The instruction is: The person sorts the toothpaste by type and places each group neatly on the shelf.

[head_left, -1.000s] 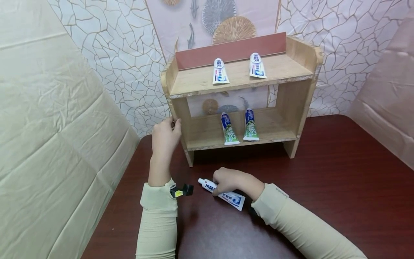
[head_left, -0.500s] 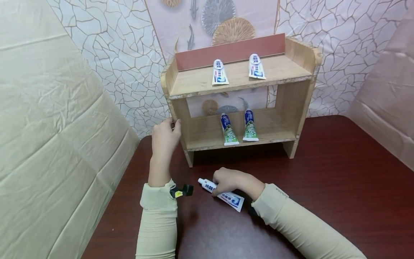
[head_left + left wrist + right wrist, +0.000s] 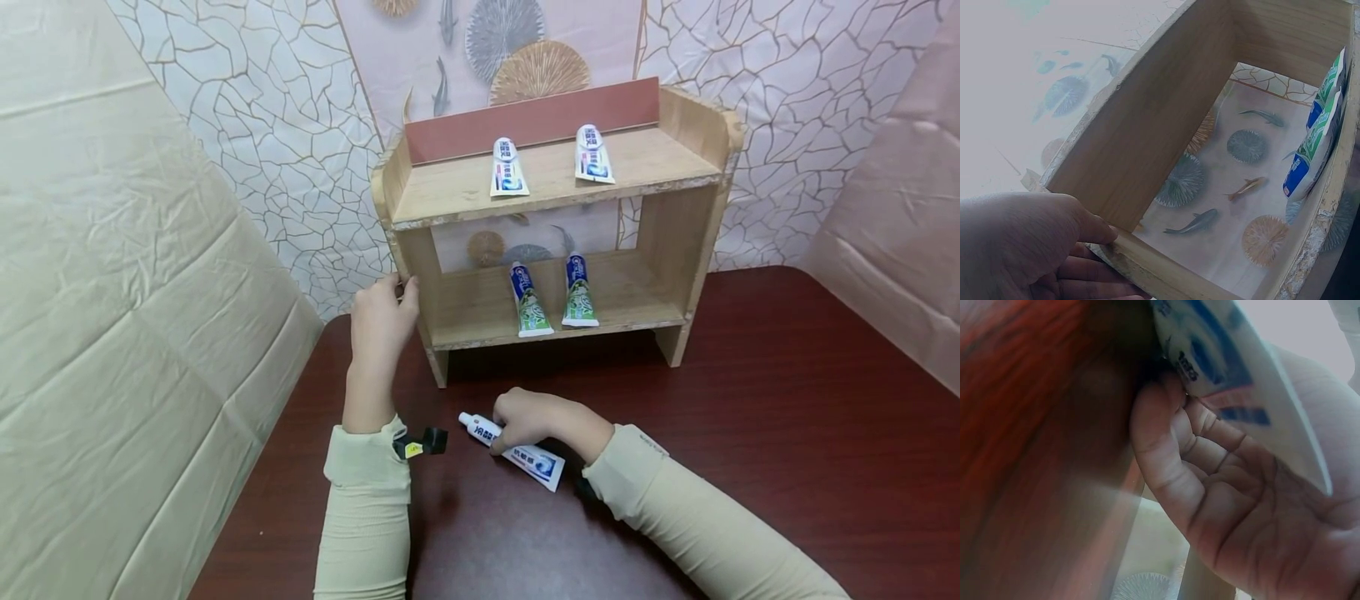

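My left hand (image 3: pixel 384 321) grips the left side board of a small wooden shelf (image 3: pixel 558 333); in the left wrist view the thumb lies on the board's front edge, with the fingers behind it. Low over the table, in front of the shelf, my right hand (image 3: pixel 531 417) holds a white toothpaste tube (image 3: pixel 538 465) round its middle. The tube's cap points to the back left, its flat end to the front right. In the right wrist view that flat end (image 3: pixel 1266 412) crosses in front of the palm, and the fingers (image 3: pixel 1160 444) curl at the tube's side.
On the upper board lie two white toothpaste tubes, one left (image 3: pixel 509 169) and one right (image 3: pixel 594 156). Two blue-and-green tubes, one left (image 3: pixel 531 302) and one right (image 3: pixel 579 293), lie on the lower board. Dark red table (image 3: pixel 787 400) surrounds the shelf; patterned cloth (image 3: pixel 285 142) hangs behind.
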